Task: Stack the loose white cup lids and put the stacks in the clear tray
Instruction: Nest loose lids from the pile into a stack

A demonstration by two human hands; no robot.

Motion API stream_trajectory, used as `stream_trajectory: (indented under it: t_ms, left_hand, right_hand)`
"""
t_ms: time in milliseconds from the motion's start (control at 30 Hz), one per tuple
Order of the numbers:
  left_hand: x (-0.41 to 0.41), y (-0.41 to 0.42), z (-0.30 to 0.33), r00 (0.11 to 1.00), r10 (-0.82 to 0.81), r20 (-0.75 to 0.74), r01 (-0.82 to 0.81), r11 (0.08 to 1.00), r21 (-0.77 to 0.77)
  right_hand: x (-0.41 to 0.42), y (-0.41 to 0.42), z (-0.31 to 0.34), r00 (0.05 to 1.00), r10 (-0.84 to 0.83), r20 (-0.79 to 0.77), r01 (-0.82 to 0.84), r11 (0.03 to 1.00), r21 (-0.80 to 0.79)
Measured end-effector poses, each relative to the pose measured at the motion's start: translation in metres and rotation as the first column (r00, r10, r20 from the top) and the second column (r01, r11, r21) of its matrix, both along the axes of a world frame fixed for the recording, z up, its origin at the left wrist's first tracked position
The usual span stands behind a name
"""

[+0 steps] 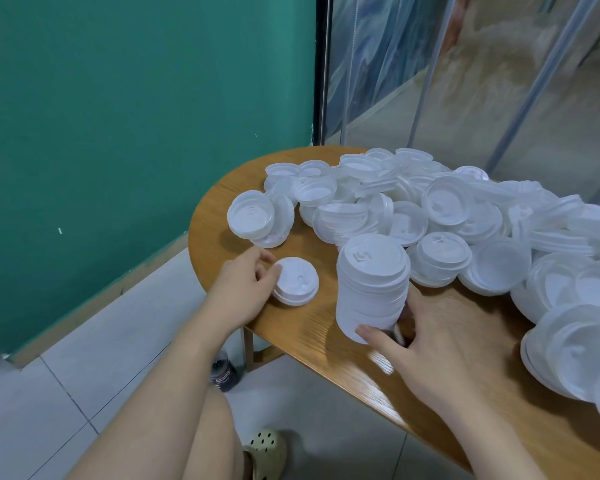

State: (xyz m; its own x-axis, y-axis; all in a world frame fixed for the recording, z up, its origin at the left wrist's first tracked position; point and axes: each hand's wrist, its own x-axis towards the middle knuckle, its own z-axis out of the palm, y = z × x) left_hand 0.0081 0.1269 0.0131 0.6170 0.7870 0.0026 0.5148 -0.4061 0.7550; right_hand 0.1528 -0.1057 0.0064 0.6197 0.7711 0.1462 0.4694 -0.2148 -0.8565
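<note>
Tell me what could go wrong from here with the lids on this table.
1. The tall stack is steadied only low down by the right hand; adding lids could tip it.
2. The short stack that the left hand pinches lies near the wooden table's edge and may slide off.
3. The loose pile crowds the tall stack; a bump could scatter lids.

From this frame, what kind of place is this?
Likely a plain indoor work corner, not a cafe counter: a wooden table heaped with loose white lids, a bare green wall, tiled floor.
</note>
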Motion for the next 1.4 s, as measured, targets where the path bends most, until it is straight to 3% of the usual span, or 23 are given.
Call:
stream_trajectory:
  t_ms: [233, 400, 533, 633, 733, 833, 900, 1000, 1133, 1233, 1400]
  left_hand:
    - [0.005, -0.014, 0.003, 0.968, -0.044, -0.248, 0.079, 0.988, 0.136]
    - [0.019, -0.016, -0.004, 0.957, -0.141, -0.252, 0.2, 0.953, 0.226]
    - [0.026, -0.015, -0.006, 0.967, -0.139, -0.213, 0.189, 0.953, 0.236]
    - [0.024, -0.015, -0.007, 0.989, -0.092, -0.117, 0.113, 0.977, 0.18]
    - [0.023, -0.015, 0.009, 0.98, 0.0, 0.199, -0.007, 0.999, 0.035]
    - [0.023, -0.021, 0.037, 0.829, 0.018, 0.559, 0.077, 0.986, -0.145]
    - [0.026, -0.031, 0.049, 0.744, -0.008, 0.668, 0.168, 0.97, -0.176]
    - [0.03, -0.045, 0.055, 0.717, -0.118, 0.687, 0.276, 0.953, -0.125]
    - [0.034, -0.058, 0.052, 0.757, -0.259, 0.6, 0.342, 0.94, -0.026]
    - [0.038, -0.065, 0.048, 0.804, -0.278, 0.525, 0.305, 0.952, 0.036]
    - [0.044, -0.069, 0.041, 0.835, -0.293, 0.465, 0.325, 0.946, 0.012]
  right_hand:
    - [0.0, 0.0, 0.0, 1.0, -0.007, 0.027, 0.007, 1.0, -0.002]
    - [0.0, 0.0, 0.0, 0.999, -0.014, 0.041, 0.014, 1.0, -0.009]
    - [-0.001, -0.001, 0.0, 0.999, -0.019, 0.047, 0.019, 1.0, -0.004]
    - [-0.001, -0.003, -0.002, 0.998, -0.019, 0.051, 0.019, 1.0, -0.003]
    - [0.0, -0.003, -0.002, 1.0, -0.013, 0.029, 0.013, 1.0, -0.003]
    - [0.0, -0.002, -0.001, 1.0, -0.008, 0.023, 0.008, 1.0, 0.005]
    - [0.0, -0.001, -0.001, 0.999, -0.008, 0.035, 0.008, 1.0, 0.006]
    - [0.0, 0.001, -0.002, 0.999, -0.013, 0.043, 0.013, 1.0, 0.009]
    - [0.001, 0.0, -0.004, 0.998, -0.016, 0.057, 0.015, 1.0, 0.017]
    - [0.002, -0.001, -0.005, 0.998, -0.028, 0.051, 0.028, 1.0, 0.004]
    - [0.002, -0.001, -0.006, 0.998, -0.029, 0.058, 0.029, 1.0, -0.005]
